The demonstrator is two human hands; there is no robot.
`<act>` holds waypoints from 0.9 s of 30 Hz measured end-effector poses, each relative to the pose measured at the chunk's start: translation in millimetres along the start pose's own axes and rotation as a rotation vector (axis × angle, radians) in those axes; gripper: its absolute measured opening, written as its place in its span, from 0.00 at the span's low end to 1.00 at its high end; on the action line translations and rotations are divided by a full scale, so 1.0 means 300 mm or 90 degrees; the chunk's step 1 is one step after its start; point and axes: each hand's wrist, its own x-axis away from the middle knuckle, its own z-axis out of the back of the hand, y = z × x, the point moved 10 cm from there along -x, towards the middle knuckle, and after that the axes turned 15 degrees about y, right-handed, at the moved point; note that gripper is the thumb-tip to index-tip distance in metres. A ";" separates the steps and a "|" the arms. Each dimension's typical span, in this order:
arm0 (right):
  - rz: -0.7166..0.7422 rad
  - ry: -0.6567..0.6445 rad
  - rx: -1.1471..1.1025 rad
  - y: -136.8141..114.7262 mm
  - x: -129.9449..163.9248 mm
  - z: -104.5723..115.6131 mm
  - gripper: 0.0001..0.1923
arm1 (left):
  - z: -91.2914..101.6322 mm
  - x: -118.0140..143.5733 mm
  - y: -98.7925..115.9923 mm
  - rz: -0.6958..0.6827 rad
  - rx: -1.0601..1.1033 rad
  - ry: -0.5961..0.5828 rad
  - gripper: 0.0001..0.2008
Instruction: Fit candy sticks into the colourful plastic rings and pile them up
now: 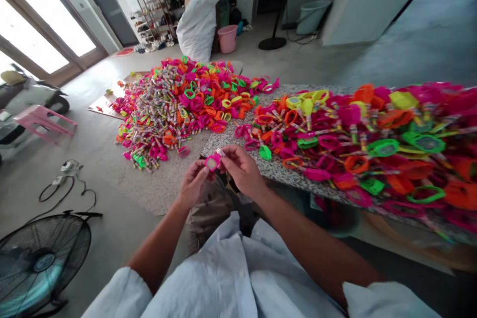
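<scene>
A bright pink plastic toy watch (212, 162) with a pale round face is held between both hands, in front of my body and just off the table edge. My left hand (194, 182) pinches its left and lower side. On the other side, my right hand (243, 168) has its fingers closed at the watch's upper right end, where a small whitish piece (219, 151) shows. My fingertips hide part of the strap. Past the hands lies a heap of small patterned tubes (156, 109) mixed with pink, orange and green toy watches (208, 92).
More toy watches (328, 144) cover the speckled stone tabletop (219, 145) to the right. A black floor fan (42, 261), cables (59, 181) and a pink stool (42, 118) stand left. A white sack (197, 22), pink bucket (227, 39) and shoe rack (156, 7) are behind.
</scene>
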 end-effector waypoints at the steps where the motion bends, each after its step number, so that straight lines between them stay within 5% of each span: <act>1: -0.018 -0.003 -0.019 -0.001 0.004 0.008 0.16 | -0.018 0.006 -0.008 0.022 0.011 -0.013 0.21; 6: -0.048 0.020 -0.038 0.011 0.010 0.056 0.21 | -0.075 0.021 -0.033 0.063 0.006 -0.051 0.22; 18: -0.040 0.040 0.027 0.001 0.034 0.070 0.18 | -0.129 0.014 0.040 -0.043 -0.127 -0.070 0.27; 23: -0.058 0.074 0.002 0.002 0.026 0.096 0.22 | -0.096 -0.011 0.045 -0.035 -0.056 -0.007 0.26; 27: -0.074 0.078 0.014 0.021 0.028 0.096 0.23 | -0.070 -0.029 -0.004 0.080 0.019 0.061 0.25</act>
